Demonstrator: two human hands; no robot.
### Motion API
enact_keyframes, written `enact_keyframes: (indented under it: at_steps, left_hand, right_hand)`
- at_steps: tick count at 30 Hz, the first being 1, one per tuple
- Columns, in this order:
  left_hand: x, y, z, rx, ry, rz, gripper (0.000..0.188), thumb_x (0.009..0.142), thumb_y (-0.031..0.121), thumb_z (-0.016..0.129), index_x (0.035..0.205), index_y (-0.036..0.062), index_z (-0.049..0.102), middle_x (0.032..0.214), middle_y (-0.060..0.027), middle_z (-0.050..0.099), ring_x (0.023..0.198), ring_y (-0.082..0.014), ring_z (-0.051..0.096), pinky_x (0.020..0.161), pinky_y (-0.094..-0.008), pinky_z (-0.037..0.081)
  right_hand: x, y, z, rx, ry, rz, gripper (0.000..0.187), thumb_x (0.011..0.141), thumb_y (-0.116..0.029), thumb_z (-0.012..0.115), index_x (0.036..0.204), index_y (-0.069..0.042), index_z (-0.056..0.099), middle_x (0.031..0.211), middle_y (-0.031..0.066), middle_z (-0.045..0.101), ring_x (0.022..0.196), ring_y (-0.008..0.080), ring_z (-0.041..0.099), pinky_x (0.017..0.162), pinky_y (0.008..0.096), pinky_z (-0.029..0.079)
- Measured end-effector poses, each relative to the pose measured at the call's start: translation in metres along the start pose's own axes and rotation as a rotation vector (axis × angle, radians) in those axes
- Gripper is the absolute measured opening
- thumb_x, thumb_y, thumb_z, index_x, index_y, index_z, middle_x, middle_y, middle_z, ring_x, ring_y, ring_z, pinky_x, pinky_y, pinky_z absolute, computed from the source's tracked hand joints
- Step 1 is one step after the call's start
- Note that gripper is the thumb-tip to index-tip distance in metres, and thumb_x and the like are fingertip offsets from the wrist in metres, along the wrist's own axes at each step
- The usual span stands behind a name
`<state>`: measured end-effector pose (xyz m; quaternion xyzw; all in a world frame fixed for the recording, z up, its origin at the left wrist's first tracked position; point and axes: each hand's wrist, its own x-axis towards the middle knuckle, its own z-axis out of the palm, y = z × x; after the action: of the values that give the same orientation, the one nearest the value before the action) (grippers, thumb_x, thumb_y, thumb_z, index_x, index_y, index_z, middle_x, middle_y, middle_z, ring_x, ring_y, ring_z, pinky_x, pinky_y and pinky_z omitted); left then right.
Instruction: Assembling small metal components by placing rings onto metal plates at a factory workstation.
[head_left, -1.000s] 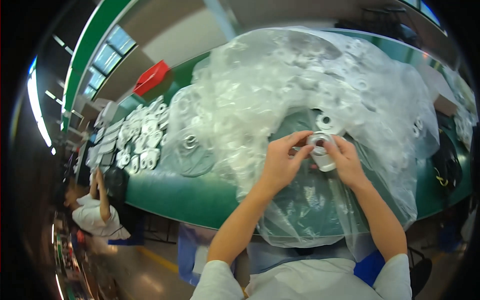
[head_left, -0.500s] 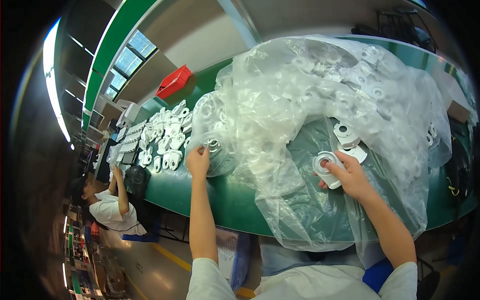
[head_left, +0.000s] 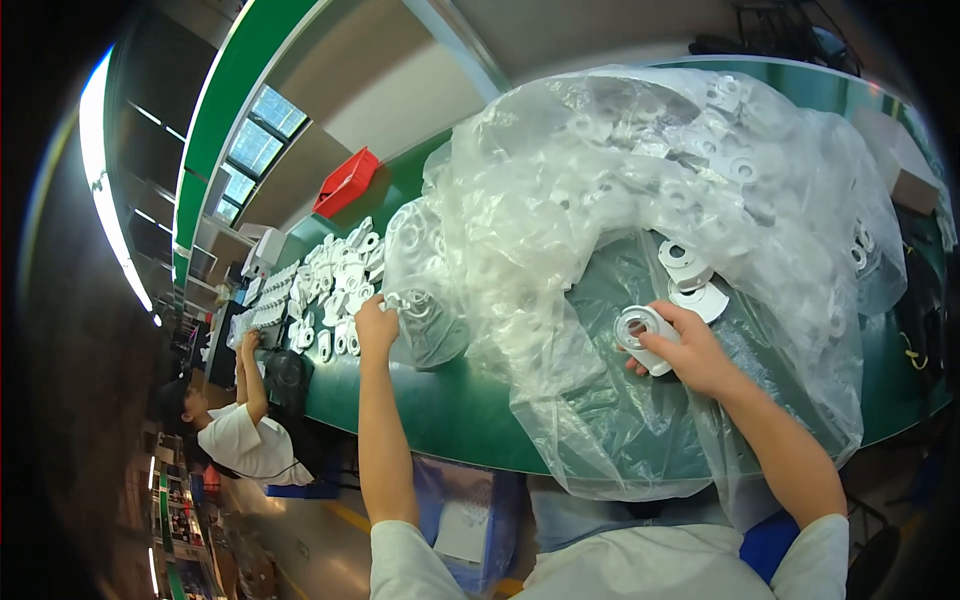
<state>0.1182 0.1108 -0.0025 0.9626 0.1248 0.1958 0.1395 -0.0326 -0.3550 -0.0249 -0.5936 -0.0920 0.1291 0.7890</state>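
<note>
In my right hand [head_left: 697, 352] is a white plastic part [head_left: 655, 352] with a round ringed hole at one end; the fingers are closed round its body. My left hand [head_left: 377, 327] reaches to the left edge of a large clear plastic bag [head_left: 540, 330], beside loose white parts. Its fingers are drawn together, and what they hold, if anything, is hidden. Just beyond my right hand, two more white parts [head_left: 684, 264] lie at the bag's opening. Many similar parts show hazily through the plastic.
A pile of white parts [head_left: 345, 270] spreads over the green table [head_left: 440, 420] to the left. Behind it stands a red bin [head_left: 346, 182]. At the far left a person [head_left: 250, 435] works at the same table. A box [head_left: 900, 170] sits at the far right.
My left hand has moved a little left, from the bag's edge toward the loose parts. My right hand still holds the white part, which has tilted slightly.
</note>
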Motion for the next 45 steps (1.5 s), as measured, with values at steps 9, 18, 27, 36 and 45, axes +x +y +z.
enact_keyframes:
  at_steps: [9,18,27,36,45]
  left_hand:
    - [-0.012,0.015,-0.012,0.316,-0.374,-0.093,0.026,0.079,0.019,0.053,0.093,0.002,0.067,0.095,-0.025,0.064,0.092,-0.04,0.062,0.081,-0.0455,0.049]
    - [-0.003,0.015,-0.047,0.17,-0.444,0.024,0.011,0.077,0.007,0.062,0.082,0.0001,0.069,0.057,-0.0128,0.063,0.048,-0.0207,0.064,0.038,-0.0316,0.046]
    - [-0.073,0.148,-0.08,-0.067,-0.315,0.523,0.007,0.08,0.003,0.059,0.085,0.0,0.061,0.073,-0.0146,0.064,0.064,-0.0309,0.061,0.06,-0.037,0.045]
    - [-0.134,0.251,-0.025,-0.706,-0.219,0.723,0.01,0.076,-0.002,0.066,0.085,0.0013,0.063,0.08,-0.0053,0.061,0.067,-0.0138,0.055,0.057,-0.0246,0.041]
    - [-0.155,0.248,0.02,-1.381,-0.59,0.211,0.018,0.087,0.001,0.059,0.104,-0.0036,0.064,0.086,-0.0025,0.057,0.072,-0.0084,0.055,0.055,-0.02,0.045]
  right_hand:
    - [0.002,0.007,-0.006,0.007,0.004,0.018,0.017,0.088,-0.006,0.052,0.104,0.001,0.053,0.091,0.0091,0.062,0.073,0.0155,0.065,0.061,0.0274,0.052]
    - [0.0,0.005,-0.004,0.005,0.011,0.049,0.016,0.089,-0.006,0.051,0.103,0.001,0.053,0.091,0.0102,0.064,0.071,0.0158,0.065,0.06,0.0271,0.052]
    - [0.007,0.008,-0.01,0.134,0.065,0.057,0.021,0.092,-0.007,0.049,0.11,0.003,0.051,0.095,0.0146,0.064,0.074,0.0188,0.066,0.066,0.029,0.053]
    - [0.008,0.01,-0.014,0.275,0.121,0.138,0.027,0.096,-0.016,0.045,0.116,0.002,0.048,0.102,0.016,0.063,0.081,0.0221,0.066,0.072,0.0315,0.055]
    - [0.007,0.007,-0.011,0.232,0.096,0.119,0.034,0.089,-0.003,0.047,0.122,0.003,0.044,0.106,0.0159,0.061,0.086,0.0233,0.065,0.076,0.0332,0.055]
